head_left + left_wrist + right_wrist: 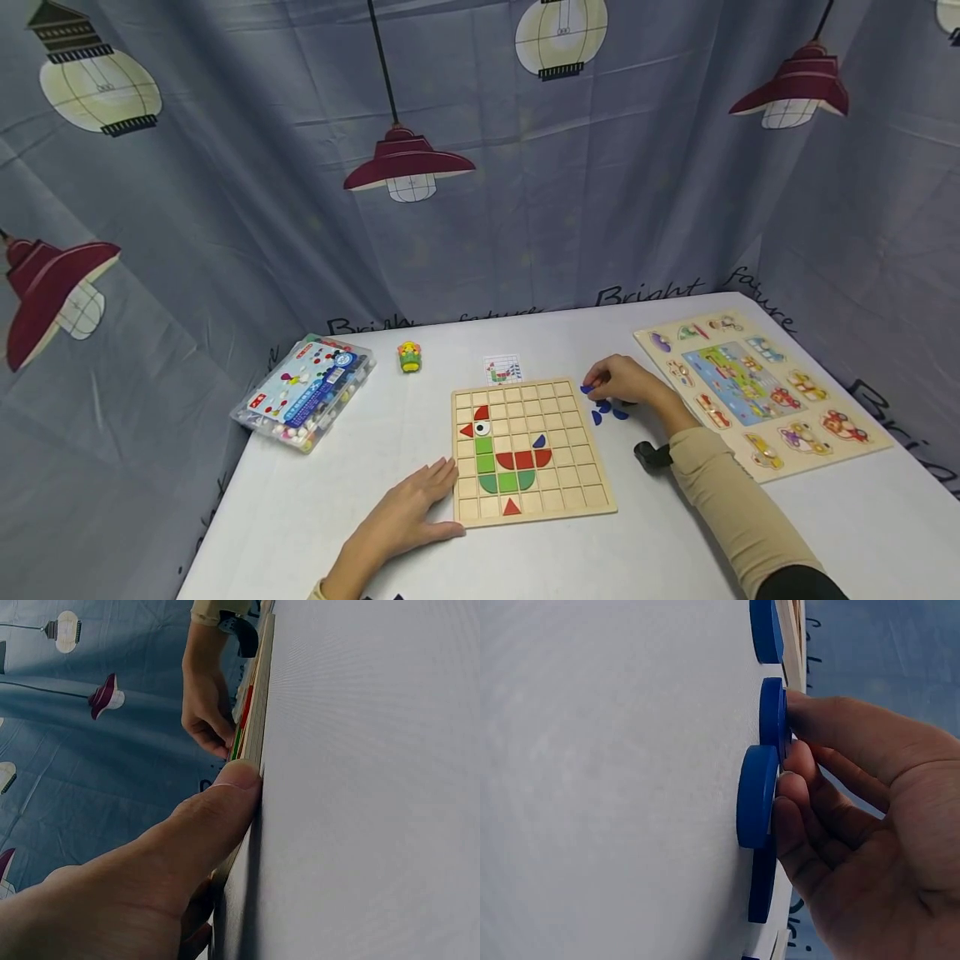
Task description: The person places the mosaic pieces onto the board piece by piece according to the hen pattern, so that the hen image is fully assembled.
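Observation:
My left hand point(408, 510) rests at the near left corner of a gridded wooden board point(585, 500), fingers stretched along its left side. In the left wrist view the thumb point(238, 777) touches the board's edge. Red, green and blue pieces form a bird-like figure on the grid, with a round eye tile point(482, 427) and a separate red triangle point(512, 507) below. Just past the board's right side, my right hand point(618, 379) pinches a blue curved-edge puzzle piece point(774, 712) between thumb and fingers. Several similar blue pieces point(756, 796) lie beside its fingertips.
A small picture card point(502, 369) lies behind the board. A little toy figure point(409, 357) and a clear plastic case point(306, 392) of beads stand to the left. At the right lies a wooden picture puzzle point(795, 458). A printed curtain point(480, 250) hangs behind the white table point(300, 500).

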{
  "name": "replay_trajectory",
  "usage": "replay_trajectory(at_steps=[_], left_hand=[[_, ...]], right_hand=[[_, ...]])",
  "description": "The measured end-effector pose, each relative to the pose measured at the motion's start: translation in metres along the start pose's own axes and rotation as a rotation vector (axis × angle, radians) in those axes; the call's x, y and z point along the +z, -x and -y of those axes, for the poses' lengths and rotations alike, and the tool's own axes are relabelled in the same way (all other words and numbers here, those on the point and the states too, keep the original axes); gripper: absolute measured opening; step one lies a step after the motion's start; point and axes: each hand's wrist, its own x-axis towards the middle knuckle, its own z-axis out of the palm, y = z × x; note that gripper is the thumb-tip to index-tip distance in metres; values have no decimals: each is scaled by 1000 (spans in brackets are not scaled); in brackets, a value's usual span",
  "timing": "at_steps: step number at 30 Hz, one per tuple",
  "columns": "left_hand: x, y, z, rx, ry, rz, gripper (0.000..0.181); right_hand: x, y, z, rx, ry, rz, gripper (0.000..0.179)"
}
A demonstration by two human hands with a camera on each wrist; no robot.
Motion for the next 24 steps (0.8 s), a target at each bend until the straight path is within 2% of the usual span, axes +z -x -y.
replay_trajectory(at_steps=[11, 24], left_hand=[[0, 0, -1, 4, -13, -3, 84], [0, -1, -1, 6, -8, -2, 83]], right_hand=[[0, 3, 1, -35, 3, 9, 13], [-3, 2, 6, -37, 31, 4, 12]])
